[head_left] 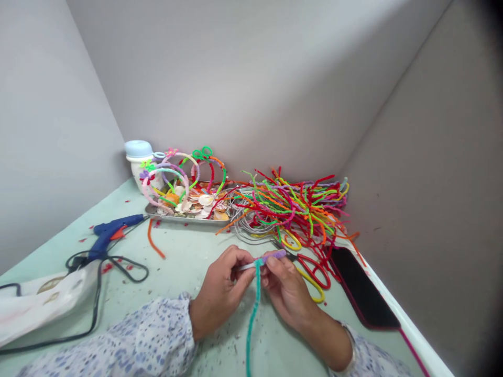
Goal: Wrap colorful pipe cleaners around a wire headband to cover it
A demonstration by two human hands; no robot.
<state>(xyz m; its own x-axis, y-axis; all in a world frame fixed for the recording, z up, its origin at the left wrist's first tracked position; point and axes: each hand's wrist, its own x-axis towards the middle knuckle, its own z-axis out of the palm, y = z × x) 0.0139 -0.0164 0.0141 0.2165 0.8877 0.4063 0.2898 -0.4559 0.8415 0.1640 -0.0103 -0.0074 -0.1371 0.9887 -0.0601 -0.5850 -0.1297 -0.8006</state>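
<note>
My left hand [225, 285] pinches a thin grey headband [247, 266], of which only a short stretch shows between my fingers. My right hand [288, 288] is closed on its other side, where purple pipe cleaner [275, 256] covers the band. Between both hands a teal pipe cleaner [253, 309] is looped around the band, its long tail hanging toward the table's front. Just beyond my right hand lie red-handled scissors [314, 270] and a yellow-handled pair [314, 287], partly overlapping.
A metal tray [188, 219] holds shells and several pipe-cleaner-wrapped headbands [167, 173]. Beside it are grey wire hoops [245, 220] and a pile of colourful pipe cleaners [302, 204]. A blue glue gun [104, 235] with its cord lies left; a phone [363, 288] right; a lidded bottle [139, 162] behind.
</note>
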